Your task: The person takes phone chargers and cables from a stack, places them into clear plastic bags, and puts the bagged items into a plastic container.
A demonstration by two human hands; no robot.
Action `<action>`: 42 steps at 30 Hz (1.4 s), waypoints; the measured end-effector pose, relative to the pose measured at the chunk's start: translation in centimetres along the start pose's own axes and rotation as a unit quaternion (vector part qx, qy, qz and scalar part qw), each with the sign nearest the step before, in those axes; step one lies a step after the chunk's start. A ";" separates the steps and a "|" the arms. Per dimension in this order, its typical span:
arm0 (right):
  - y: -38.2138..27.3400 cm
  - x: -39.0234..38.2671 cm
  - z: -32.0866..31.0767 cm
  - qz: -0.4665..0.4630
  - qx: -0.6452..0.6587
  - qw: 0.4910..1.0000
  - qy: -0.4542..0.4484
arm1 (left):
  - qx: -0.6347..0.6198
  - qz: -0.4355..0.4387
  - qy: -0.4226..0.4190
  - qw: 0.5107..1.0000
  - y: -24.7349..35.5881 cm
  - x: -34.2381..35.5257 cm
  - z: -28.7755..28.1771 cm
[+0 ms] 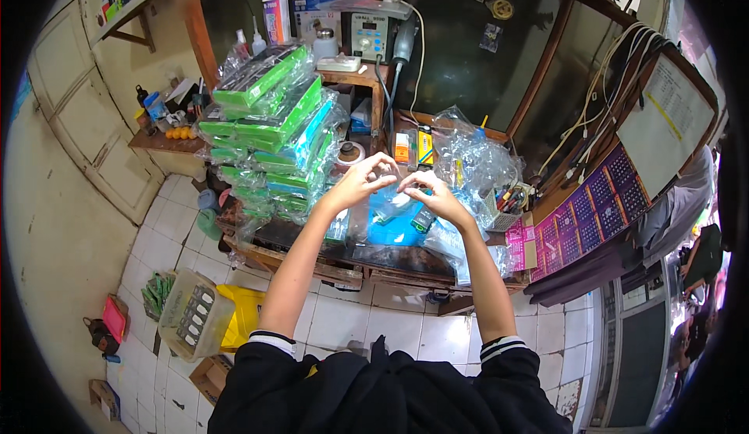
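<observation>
Over a blue mat (390,231) on the bench, both my hands are raised close together. A small clear plastic bag (387,202) hangs between them, with something whitish showing at it that I cannot make out. My left hand (363,184) pinches the bag's left side with curled fingers. On the other side my right hand (435,197) has thumb and fingers closed at the bag's edge. Just below the right hand a small black and green box (424,219) lies on the mat.
Left of the mat stands a tall stack of green boxes (269,134) in clear wrap. Crumpled clear plastic bags (476,157) pile up at the right, by a basket of pens (505,208). Behind is a soldering station (370,38). A plastic tub (195,317) sits on the floor.
</observation>
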State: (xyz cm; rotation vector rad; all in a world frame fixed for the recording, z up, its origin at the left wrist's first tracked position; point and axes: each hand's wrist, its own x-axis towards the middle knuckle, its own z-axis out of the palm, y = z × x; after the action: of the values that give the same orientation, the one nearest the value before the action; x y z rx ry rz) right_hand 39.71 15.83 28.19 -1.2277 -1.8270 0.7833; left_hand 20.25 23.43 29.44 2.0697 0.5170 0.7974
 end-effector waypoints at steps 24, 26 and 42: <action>9.2 -0.3 0.8 0.084 0.173 0.969 0.155 | 0.126 0.090 -0.021 0.988 -4.0 0.8 3.2; 10.9 -0.5 1.0 0.119 0.076 0.966 0.216 | 0.142 0.103 -0.014 0.984 -4.9 0.7 3.2; 14.2 -0.4 3.9 0.407 -0.198 0.859 0.239 | 0.159 0.054 -0.001 0.986 -8.0 -0.7 3.3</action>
State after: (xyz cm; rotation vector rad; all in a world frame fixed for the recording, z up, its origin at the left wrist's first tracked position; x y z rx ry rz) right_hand 42.92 20.10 14.44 -2.2953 -1.0380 0.4442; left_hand 21.52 25.64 21.17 2.4096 0.5640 0.8171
